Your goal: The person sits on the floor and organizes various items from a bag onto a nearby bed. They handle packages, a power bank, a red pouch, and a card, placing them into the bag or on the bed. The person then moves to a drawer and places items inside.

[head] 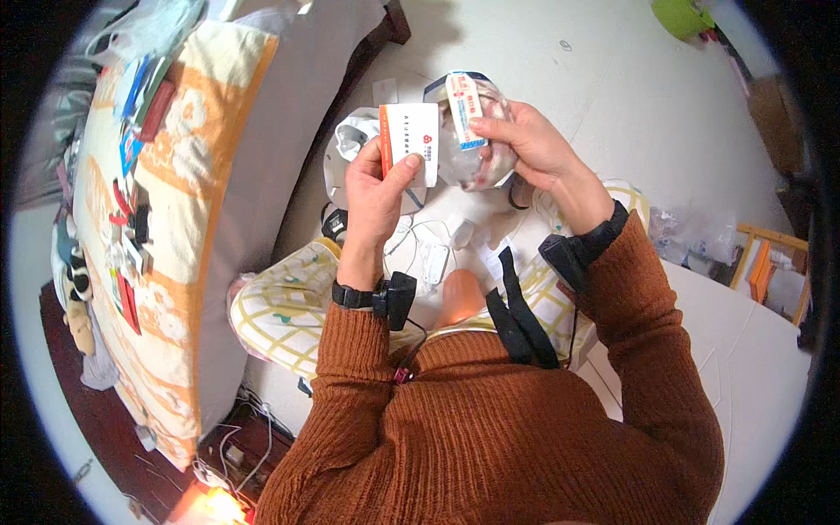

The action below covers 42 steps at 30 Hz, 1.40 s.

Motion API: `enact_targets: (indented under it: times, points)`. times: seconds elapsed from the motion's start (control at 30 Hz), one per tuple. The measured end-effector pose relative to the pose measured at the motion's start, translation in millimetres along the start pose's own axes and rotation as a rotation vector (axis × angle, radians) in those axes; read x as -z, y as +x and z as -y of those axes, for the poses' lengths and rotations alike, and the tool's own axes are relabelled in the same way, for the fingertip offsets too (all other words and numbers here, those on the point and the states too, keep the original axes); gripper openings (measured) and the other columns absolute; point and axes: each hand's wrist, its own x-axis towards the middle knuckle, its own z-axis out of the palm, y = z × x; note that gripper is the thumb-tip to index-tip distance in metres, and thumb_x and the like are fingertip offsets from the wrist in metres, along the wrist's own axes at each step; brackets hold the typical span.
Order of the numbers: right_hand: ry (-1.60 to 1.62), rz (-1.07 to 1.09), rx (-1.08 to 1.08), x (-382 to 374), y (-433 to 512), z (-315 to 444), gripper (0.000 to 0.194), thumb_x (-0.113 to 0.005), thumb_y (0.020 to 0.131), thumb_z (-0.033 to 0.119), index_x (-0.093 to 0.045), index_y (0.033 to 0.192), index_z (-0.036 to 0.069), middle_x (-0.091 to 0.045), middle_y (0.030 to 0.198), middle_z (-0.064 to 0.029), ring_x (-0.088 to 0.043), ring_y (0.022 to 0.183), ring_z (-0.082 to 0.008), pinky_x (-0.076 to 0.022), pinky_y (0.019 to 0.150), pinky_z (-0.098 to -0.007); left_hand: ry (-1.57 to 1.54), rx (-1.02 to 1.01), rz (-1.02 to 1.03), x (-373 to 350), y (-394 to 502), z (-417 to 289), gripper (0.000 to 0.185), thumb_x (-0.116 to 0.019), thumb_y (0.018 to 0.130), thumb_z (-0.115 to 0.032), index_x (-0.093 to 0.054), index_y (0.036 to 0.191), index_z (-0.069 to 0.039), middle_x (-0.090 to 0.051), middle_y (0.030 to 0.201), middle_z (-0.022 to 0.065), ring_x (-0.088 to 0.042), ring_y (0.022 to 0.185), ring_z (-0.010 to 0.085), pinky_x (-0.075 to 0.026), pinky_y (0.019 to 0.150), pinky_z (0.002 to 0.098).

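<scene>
My left hand (pixel 380 190) grips a white card or thin booklet (pixel 417 134) with an orange edge and printed writing, thumb on top. In my right hand (pixel 545 147) is a slim white packet (pixel 464 108) with red and blue print, pinched under the thumb. Directly beneath that packet lies a clear plastic bag or container (pixel 462 172) with pinkish-white contents. Whether my right fingers also hold it, I cannot tell. Behind the left hand, partly covered, is a whitish bag (pixel 338 167) with a white crumpled item at its top.
To the left, a bed with a patterned orange-and-cream towel (pixel 190 177) carries red-handled pliers (pixel 121 205) and other small items. Between my legs lie white cables and a white power strip (pixel 434 261). A green bin (pixel 681 16) and a wooden frame (pixel 745 256) are at right.
</scene>
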Motion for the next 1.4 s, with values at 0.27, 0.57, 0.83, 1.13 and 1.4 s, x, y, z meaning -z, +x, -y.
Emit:
enact_targets:
  times: [0.27, 0.57, 0.83, 1.13, 1.4]
  points:
    - [-0.133, 0.057, -0.036, -15.0, 4.3, -10.3, 0.026, -0.067, 0.084, 0.012, -0.06, 0.104, -0.001, -0.066, 0.09, -0.0048, -0.06, 0.069, -0.0063, -0.0514, 0.062, -0.0203, 0.045, -0.008, -0.182, 37.1, -44.1, -15.3, 0.02, -0.064, 0.088, -0.013, -0.062, 0.102, 0.003, -0.067, 0.093, 0.0085, -0.066, 0.079, 0.0151, -0.054, 0.073, 0.0292]
    - [-0.574, 0.073, -0.222, -21.8, 3.3, -20.9, 0.026, -0.07, 0.079, 0.011, -0.06, 0.1, -0.001, -0.063, 0.081, -0.0012, -0.056, 0.061, -0.0049, -0.0475, 0.055, -0.0191, 0.021, 0.012, -0.307, 60.8, -72.5, -19.5, 0.026, -0.051, 0.094, -0.01, -0.058, 0.115, 0.004, -0.067, 0.101, 0.0134, -0.068, 0.083, 0.0209, -0.057, 0.071, 0.0324]
    - [-0.97, 0.315, -0.283, -28.8, -6.8, -30.2, 0.022, -0.067, 0.079, 0.009, -0.058, 0.095, -0.003, -0.057, 0.066, -0.004, -0.048, 0.047, -0.009, -0.0374, 0.039, -0.0263, -0.339, 0.072, -0.383, 71.1, -87.4, -17.1, 0.021, -0.053, 0.094, -0.012, -0.06, 0.112, -0.004, -0.064, 0.105, 0.0023, -0.057, 0.096, 0.0124, -0.044, 0.089, 0.0306]
    - [-0.445, 0.049, -0.033, -57.2, 0.9, -20.9, 0.02, -0.065, 0.084, 0.012, -0.058, 0.1, 0.001, -0.059, 0.075, 0.001, -0.051, 0.055, -0.0041, -0.0443, 0.047, -0.0211, -0.449, 0.046, -0.409, 23.9, -69.6, -18.6, 0.021, -0.057, 0.091, -0.004, -0.055, 0.111, -0.002, -0.063, 0.105, 0.0064, -0.064, 0.09, 0.0139, -0.057, 0.078, 0.0264]
    - [-0.284, 0.086, 0.051, -66.2, 6.9, -24.2, 0.027, -0.071, 0.082, 0.019, -0.06, 0.1, 0.002, -0.06, 0.08, 0.0013, -0.054, 0.06, -0.0049, -0.045, 0.05, -0.0206, -0.275, 0.134, -0.401, -7.7, -50.6, -3.7, 0.022, -0.063, 0.088, -0.007, -0.056, 0.108, -0.002, -0.066, 0.097, 0.0078, -0.065, 0.079, 0.0125, -0.057, 0.066, 0.0247]
